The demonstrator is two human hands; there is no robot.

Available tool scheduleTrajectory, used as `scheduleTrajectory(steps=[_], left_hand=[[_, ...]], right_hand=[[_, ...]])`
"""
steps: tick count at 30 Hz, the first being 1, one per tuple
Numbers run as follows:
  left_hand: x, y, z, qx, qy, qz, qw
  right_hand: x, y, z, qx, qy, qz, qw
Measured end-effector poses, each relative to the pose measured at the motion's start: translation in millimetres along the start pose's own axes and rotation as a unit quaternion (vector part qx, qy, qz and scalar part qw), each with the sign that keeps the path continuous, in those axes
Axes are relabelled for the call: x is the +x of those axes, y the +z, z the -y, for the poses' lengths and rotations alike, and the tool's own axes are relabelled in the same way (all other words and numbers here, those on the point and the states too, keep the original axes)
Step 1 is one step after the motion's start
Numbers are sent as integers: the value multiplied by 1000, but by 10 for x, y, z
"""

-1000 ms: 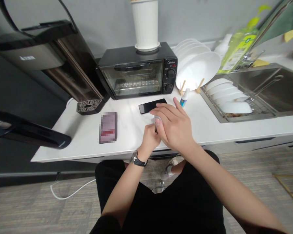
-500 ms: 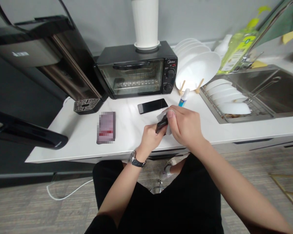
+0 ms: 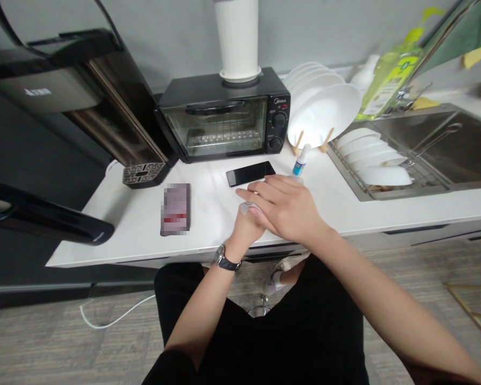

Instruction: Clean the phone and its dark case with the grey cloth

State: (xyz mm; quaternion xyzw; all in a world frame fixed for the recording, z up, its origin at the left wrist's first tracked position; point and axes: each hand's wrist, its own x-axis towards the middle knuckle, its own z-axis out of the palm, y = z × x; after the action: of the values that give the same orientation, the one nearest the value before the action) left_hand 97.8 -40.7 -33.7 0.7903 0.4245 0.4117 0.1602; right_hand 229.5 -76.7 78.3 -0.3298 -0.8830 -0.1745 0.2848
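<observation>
Over the front of the white counter, my right hand lies across my left hand, with a grey-white cloth showing between them. The fingers of my left hand are mostly covered, and whatever they hold is hidden. My right hand's thumb presses on the cloth. Just behind the hands a black phone lies flat, and a small spray bottle with a blue label stands to its right. A pinkish, pixelated flat item rests on the counter to the left.
A black toaster oven bears a white pot. White plates stand in a rack beside it. At right is a steel sink with bowls and a green soap bottle. A tall dark appliance stands left.
My right hand has shifted slightly left, over my left hand, and its fingers have straightened. The black object seen between the hands earlier is now hidden.
</observation>
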Motion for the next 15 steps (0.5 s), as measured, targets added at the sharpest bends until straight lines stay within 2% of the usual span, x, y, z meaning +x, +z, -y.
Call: scheduleTrajectory(steps=[3, 6, 8, 11, 13, 15], left_hand=[[-15, -52, -25, 5, 15, -18, 1000], [-2, -95, -57, -26, 39, -21, 999], [14, -109, -89, -37, 48, -17, 998], [29, -113, -126, -43, 49, -21, 998], [33, -111, -117, -42, 47, -28, 998], [39, -104, -79, -30, 44, -35, 998]], right_hand=[[-11, -57, -25, -11, 45, -21, 999], [-35, -92, -11, -5, 130, -21, 991], [-50, -108, 0, -15, 213, -18, 977], [-29, -115, 32, -68, 334, -34, 940], [18, -99, 67, -88, 352, -41, 931], [71, -64, 104, -74, 315, -40, 946]])
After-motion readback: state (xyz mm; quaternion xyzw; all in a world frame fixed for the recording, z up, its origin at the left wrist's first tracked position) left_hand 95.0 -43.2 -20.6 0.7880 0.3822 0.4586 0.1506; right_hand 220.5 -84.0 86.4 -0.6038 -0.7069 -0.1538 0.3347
